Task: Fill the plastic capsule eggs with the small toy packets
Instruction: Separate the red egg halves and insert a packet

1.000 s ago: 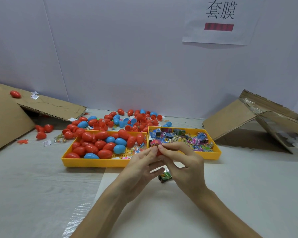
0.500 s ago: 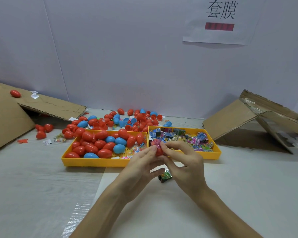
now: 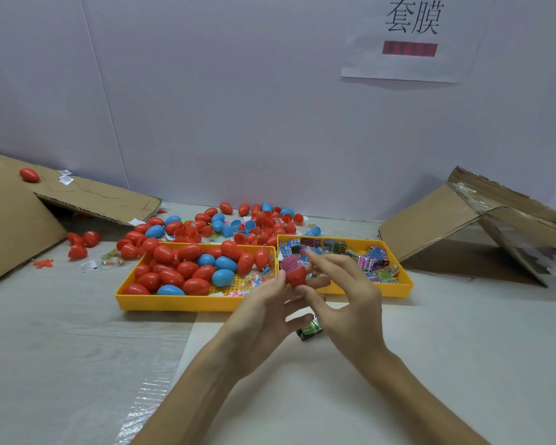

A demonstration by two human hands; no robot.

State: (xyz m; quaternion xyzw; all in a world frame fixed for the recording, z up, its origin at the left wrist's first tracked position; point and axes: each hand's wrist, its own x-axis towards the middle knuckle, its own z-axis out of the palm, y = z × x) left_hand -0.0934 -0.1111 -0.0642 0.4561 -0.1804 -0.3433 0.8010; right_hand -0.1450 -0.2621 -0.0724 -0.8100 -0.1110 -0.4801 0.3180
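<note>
Right hand (image 3: 350, 303) has loosened since the earlier frame; fingers now spread, released, holding nothing. Green packet (image 3: 311, 330) lies on the table beneath both hands. Left hand (image 3: 264, 313) grasps the red egg half (image 3: 297, 277) at centre frame, held upright with a pink toy packet (image 3: 291, 263) protruding from its mouth, just left of the right fingertips. Beyond: egg tray (image 3: 174, 303) left, packet tray (image 3: 395, 289) right, loose eggs (image 3: 238, 223) behind; judged unobstructed

Egg tray (image 3: 122, 300) left of packet tray (image 3: 406, 285)
</note>
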